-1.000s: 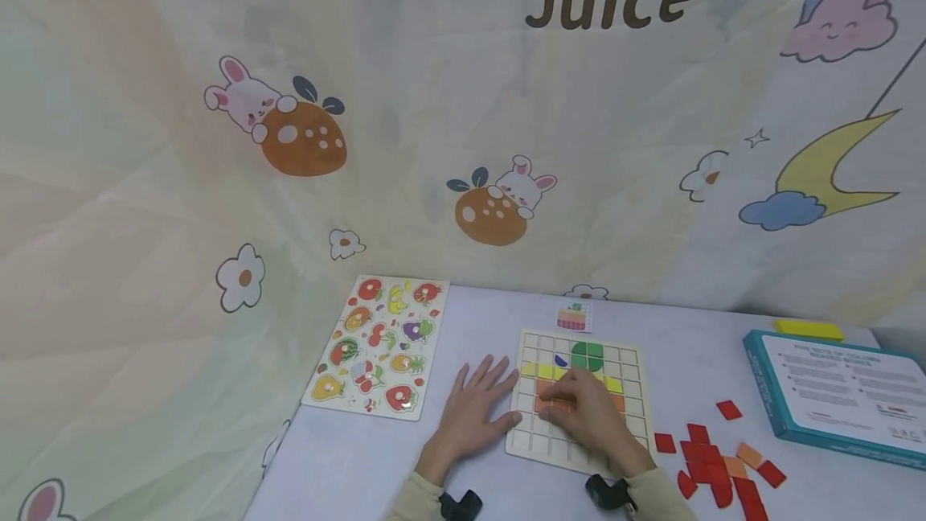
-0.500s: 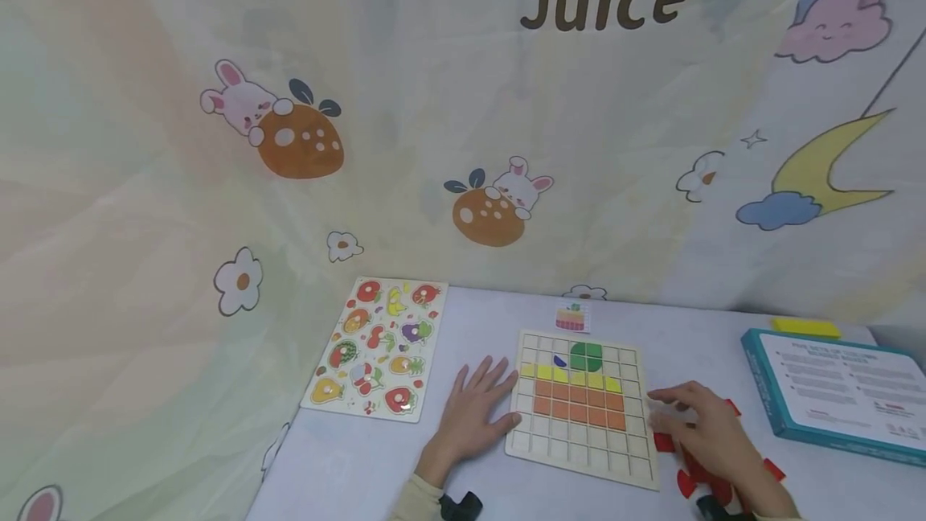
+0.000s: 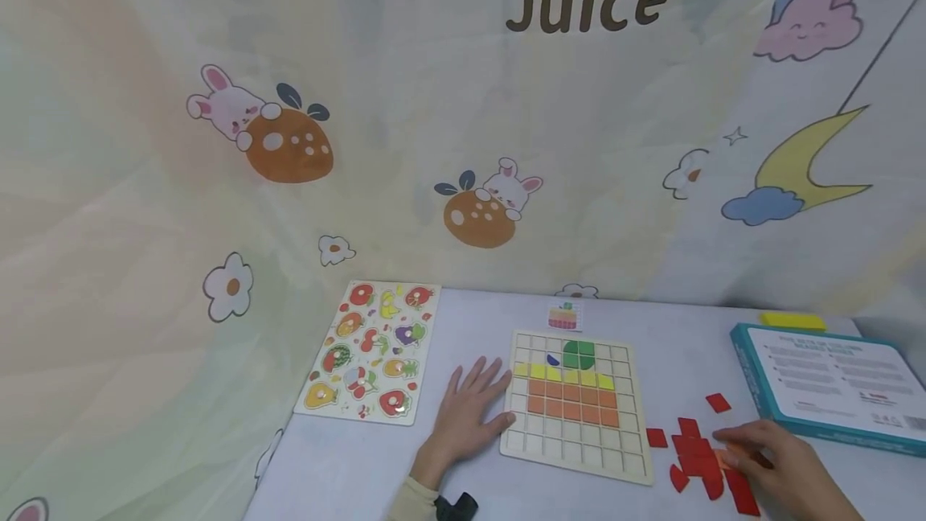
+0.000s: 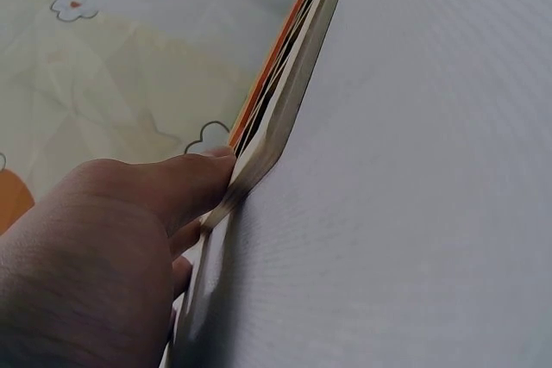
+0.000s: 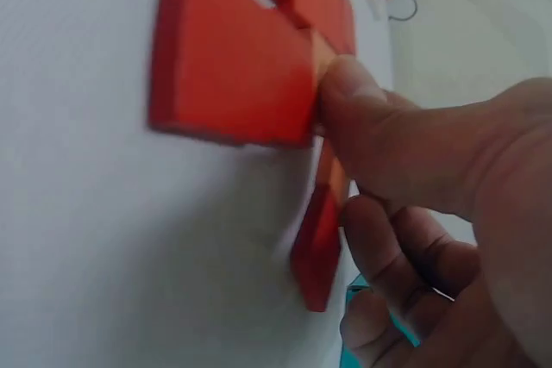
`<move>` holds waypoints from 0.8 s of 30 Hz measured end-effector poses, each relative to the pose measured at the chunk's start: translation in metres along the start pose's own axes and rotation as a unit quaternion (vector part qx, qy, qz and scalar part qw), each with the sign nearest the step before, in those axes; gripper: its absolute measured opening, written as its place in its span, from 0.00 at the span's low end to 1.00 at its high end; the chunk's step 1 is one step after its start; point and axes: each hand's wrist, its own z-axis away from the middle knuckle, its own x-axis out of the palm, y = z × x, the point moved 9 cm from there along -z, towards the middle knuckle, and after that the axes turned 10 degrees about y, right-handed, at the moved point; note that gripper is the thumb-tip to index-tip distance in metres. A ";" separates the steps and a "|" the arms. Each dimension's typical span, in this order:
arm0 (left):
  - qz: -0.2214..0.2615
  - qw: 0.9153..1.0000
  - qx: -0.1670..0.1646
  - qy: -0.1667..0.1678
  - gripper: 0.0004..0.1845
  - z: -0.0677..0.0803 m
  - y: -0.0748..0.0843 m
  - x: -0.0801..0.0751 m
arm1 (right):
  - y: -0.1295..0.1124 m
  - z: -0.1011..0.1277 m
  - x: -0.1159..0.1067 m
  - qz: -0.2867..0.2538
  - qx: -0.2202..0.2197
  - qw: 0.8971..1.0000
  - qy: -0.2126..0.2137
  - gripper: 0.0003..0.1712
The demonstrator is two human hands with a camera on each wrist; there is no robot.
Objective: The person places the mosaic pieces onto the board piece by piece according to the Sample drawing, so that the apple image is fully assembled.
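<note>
**Picking an orange tile from the red pile**

The table (image 3: 405,465) in front of me carries the grid board (image 3: 571,457), its middle rows already filled with yellow and orange squares under a green round. My left hand (image 3: 466,416) lies flat beside it, fingers spread and relaxed, with the thumb (image 4: 185,183) against the board's left edge to brace it. To the right of the board sits the loose pile of red tiles (image 3: 698,453). My right hand (image 3: 784,473) is at that pile, thumb and fingers curled and pinching an orange tile (image 3: 726,457) that lies among the reds. I judge a clean lift needs the grip on the orange piece's edges alone, raised straight up so the touching red tiles do not drag along.
</note>
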 end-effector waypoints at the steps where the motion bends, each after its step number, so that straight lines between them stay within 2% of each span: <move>1: 0.000 1.000 -0.001 -0.001 0.36 0.000 0.000 0.000 | 0.002 0.000 0.001 0.001 0.001 1.000 -0.002 0.43; 10: 0.001 1.000 0.005 0.005 0.36 0.000 0.000 0.000 | 0.007 0.003 0.004 -0.007 0.016 1.000 0.002 0.34; 18: -0.001 1.000 0.001 0.006 0.36 0.000 -0.002 -0.001 | 0.001 0.005 0.004 0.001 0.004 1.000 -0.006 0.40; 24: 0.001 1.000 -0.003 0.002 0.36 0.000 -0.001 -0.001 | -0.003 0.004 0.006 -0.014 0.014 1.000 -0.006 0.31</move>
